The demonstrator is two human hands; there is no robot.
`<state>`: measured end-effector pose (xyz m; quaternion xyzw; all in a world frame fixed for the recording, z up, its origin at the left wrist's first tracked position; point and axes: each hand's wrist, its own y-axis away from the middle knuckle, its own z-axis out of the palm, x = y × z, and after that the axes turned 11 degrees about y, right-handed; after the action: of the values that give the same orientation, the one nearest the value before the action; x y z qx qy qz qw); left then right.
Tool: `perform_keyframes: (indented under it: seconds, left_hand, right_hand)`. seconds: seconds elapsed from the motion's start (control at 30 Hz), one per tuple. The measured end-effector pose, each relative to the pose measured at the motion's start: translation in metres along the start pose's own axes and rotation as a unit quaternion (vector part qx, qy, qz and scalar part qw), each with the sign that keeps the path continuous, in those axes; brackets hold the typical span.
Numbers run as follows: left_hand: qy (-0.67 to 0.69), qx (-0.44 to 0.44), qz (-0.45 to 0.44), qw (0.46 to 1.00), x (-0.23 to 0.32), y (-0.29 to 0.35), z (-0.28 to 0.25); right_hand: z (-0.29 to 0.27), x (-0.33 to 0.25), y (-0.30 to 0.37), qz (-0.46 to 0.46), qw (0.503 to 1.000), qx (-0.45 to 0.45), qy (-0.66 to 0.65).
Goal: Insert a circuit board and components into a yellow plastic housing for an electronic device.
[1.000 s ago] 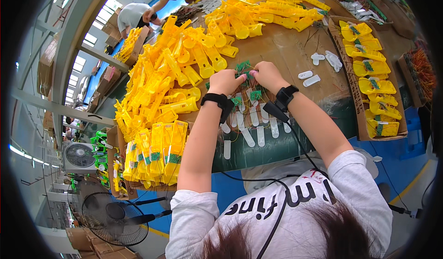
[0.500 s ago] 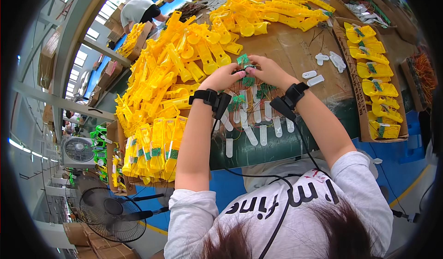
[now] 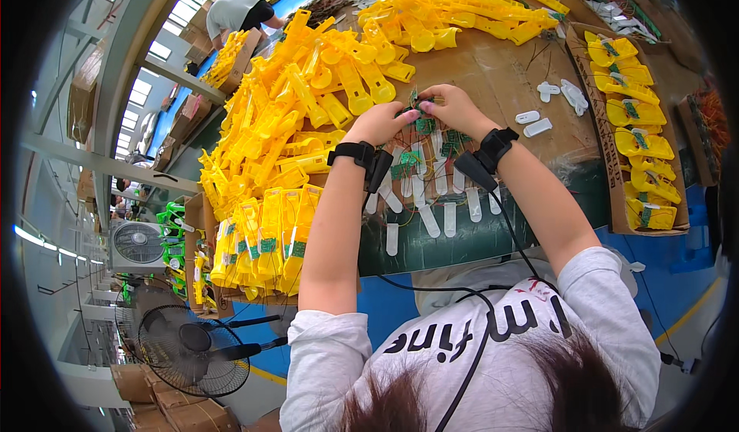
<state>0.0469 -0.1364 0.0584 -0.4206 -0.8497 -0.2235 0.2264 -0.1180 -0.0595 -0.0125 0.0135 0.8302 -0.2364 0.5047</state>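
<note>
My left hand (image 3: pixel 377 124) and my right hand (image 3: pixel 459 112) meet over the work table, fingertips pinched together. Between them is a small green circuit board (image 3: pixel 418 103) with thin wires, partly hidden by the fingers. Just below the hands lie more wired green circuit boards (image 3: pixel 406 164). White plastic strips (image 3: pixel 429 220) are spread around and under these boards, toward the table's near edge. Each wrist wears a black strap with a cabled black device.
A large heap of yellow plastic housings (image 3: pixel 296 93) covers the left and far side. Yellow housings with boards stand at the near left (image 3: pixel 269 236) and in a cardboard box (image 3: pixel 613 163) at right. Loose white pieces (image 3: pixel 538 128) lie right of my hands. A fan (image 3: pixel 192 347) stands lower left.
The board at my fingertips has tilted; its bright green face showed before and now looks darker and narrower. My hands stay together. The whole view has shifted slightly.
</note>
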Motion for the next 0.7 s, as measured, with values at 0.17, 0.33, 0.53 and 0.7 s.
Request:
perform_keyframes:
  seconds: [0.17, 0.33, 0.53, 0.7]
  left_hand:
    - [-0.075, 0.036, -0.025, 0.996, 0.013, 0.005, 0.005]
    - [-0.22, 0.026, -0.084, 0.971, 0.036, 0.004, 0.011]
    - [-0.185, 0.012, -0.076, 0.98, 0.022, 0.014, -0.009]
    - [-0.051, -0.021, -0.016, 0.998, 0.02, 0.013, -0.018]
  right_hand:
    - [0.001, -0.018, 0.004, 0.083, 0.993, -0.018, 0.083]
    - [0.007, -0.027, 0.008, 0.088, 0.976, 0.032, 0.197]
    - [-0.007, -0.036, 0.013, -0.025, 0.953, 0.049, 0.297]
    - [-0.015, -0.05, 0.0, -0.083, 0.985, -0.071, 0.137]
